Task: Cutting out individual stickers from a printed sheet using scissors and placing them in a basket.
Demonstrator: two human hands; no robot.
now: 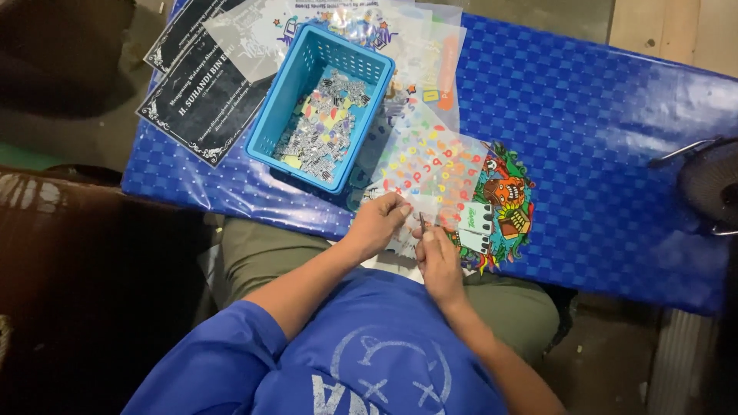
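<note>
Both close: left hand pinches the sticker sheet edge, right hand pinches a small sticker just beside, basket farther up-left on bench.

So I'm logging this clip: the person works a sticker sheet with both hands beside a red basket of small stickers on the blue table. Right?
Not quite: the basket is blue, not red, as the head view shows. The rest holds: left hand and right hand are both on the sticker sheet, on the blue table.
</note>
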